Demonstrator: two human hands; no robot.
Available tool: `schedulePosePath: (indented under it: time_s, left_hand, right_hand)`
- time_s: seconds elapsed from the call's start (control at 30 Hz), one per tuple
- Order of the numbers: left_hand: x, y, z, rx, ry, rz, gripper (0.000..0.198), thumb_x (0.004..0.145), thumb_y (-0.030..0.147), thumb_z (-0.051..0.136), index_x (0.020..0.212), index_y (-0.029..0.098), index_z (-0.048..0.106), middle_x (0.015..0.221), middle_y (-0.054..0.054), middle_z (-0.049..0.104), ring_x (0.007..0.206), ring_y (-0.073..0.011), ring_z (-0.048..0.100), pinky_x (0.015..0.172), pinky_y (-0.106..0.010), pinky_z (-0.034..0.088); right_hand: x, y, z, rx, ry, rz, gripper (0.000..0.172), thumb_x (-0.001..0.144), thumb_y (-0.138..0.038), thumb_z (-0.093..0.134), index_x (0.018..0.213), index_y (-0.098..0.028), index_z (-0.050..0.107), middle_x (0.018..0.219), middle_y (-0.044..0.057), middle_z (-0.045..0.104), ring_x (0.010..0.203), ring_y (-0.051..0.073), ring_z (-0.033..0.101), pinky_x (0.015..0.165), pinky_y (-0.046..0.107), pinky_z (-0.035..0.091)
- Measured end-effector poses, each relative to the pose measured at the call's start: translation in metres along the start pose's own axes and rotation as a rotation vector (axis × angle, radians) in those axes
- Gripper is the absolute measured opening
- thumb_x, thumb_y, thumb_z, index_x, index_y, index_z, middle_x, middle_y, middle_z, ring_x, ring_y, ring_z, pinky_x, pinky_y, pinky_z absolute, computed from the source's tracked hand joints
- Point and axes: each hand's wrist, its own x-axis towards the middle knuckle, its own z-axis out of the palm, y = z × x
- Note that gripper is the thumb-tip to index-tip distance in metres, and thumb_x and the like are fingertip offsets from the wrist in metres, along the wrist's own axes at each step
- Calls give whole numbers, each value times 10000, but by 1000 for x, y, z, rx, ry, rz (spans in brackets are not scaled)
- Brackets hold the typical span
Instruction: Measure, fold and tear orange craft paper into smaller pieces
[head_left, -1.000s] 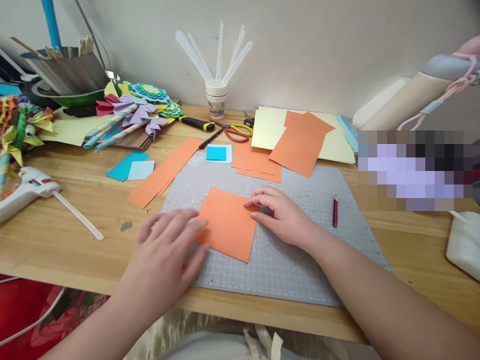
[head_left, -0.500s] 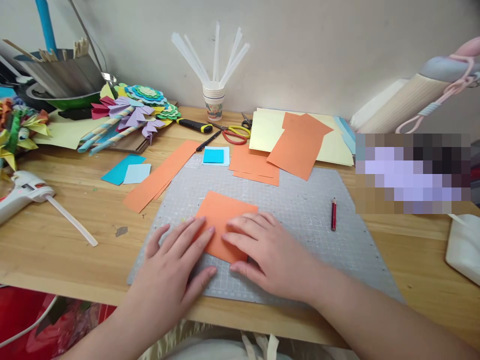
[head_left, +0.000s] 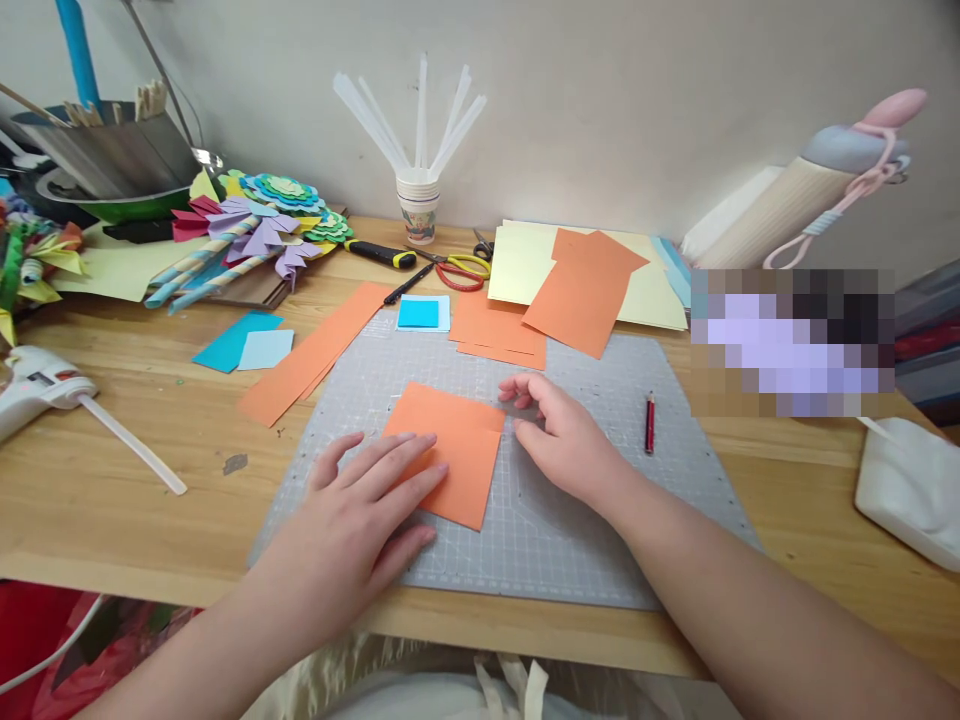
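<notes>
An orange paper square [head_left: 461, 455] lies on the grey cutting mat [head_left: 585, 560], with a faint crease across its upper part. My left hand [head_left: 371, 510] rests with fingers spread over the left side of the paper, pressing it flat. Just off the paper's upper right corner, my right hand [head_left: 559, 430] hovers above the mat with curled, slightly parted fingers and nothing between them. A dark red pencil [head_left: 649, 424] lies on the mat to the right.
Orange strips [head_left: 319, 350], blue squares [head_left: 418, 314], scissors [head_left: 463, 270] and stacked pale yellow sheets [head_left: 517, 265] lie behind. A glue gun [head_left: 45, 385] is at left, a cup of glue sticks [head_left: 418, 210] by the wall, a white box [head_left: 911, 490] at right.
My right hand has lifted off the orange paper and moved up and right, uncovering the paper's right side. My left hand stays on the paper. The camera view has shifted slightly.
</notes>
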Motion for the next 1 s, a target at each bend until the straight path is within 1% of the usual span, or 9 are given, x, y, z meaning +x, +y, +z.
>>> schedulePosePath:
  time_s: [0.2,0.3,0.4,0.5,0.63,0.73,0.83,0.9,1.0]
  left_hand:
    - [61,-25,-17,-67,-129,-108,461,868,411,539,1311,289,500,1384,-42,509,1249,-267,447,1031,-439,306]
    - [102,-41,-24,-84,-355,-126,632,706,526,677,1258,262,519,1337,-66,522,1256,-302,401,1043,-459,272]
    - [131,-49,-28,-103,-481,-122,677,540,556,759,1117,246,584,1058,-64,646,1062,-305,507,975,-469,315]
    - [141,-48,-29,-133,-540,-112,496,463,532,787,830,231,643,861,-49,649,962,-303,527,932,-463,328]
    - [134,-42,-30,-221,-514,-158,318,471,426,784,653,224,618,790,-45,631,960,-321,533,908,-462,345]
    - [124,-42,-33,-366,-498,-239,330,514,371,759,811,257,669,771,-26,661,870,-298,588,779,-401,431]
    - [113,-44,-38,-566,-498,-283,373,637,470,694,950,266,693,890,-27,717,824,-257,651,691,-345,491]
    - [106,-42,-38,-827,-409,-383,423,714,527,649,1024,241,690,997,-52,729,899,-252,677,729,-341,528]
    - [94,-30,-29,-1317,-107,-643,500,702,502,724,1102,206,666,1139,-91,702,1042,-260,656,852,-352,538]
  right_hand:
    - [1,2,3,70,-13,-40,447,707,-51,429,1101,-244,519,1120,32,595,1002,179,523,884,388,439]
    - [2,5,4,123,38,6,461,705,-69,432,1122,-246,523,1096,38,582,969,178,532,839,375,456]
    - [4,5,3,145,67,58,455,712,-101,449,1136,-242,530,1055,48,568,892,178,544,771,367,477]
    - [4,3,2,156,85,66,434,707,-116,467,1121,-225,538,1039,57,565,831,171,545,719,354,488]
    - [4,-2,1,172,102,42,345,731,-157,499,1067,-215,549,1015,56,581,830,172,553,725,355,489]
    - [3,-5,-1,308,124,36,232,803,-278,537,1026,-217,557,1030,55,597,859,172,573,772,359,484]
    - [4,-5,-2,632,164,52,266,866,-449,517,999,-222,559,1033,53,619,872,170,609,795,353,484]
    - [4,-5,-3,866,187,84,326,882,-519,486,979,-219,564,1008,55,639,861,172,631,788,346,493]
    - [2,-10,-3,1123,114,150,403,885,-584,458,994,-212,570,1027,73,665,870,187,654,794,352,510]
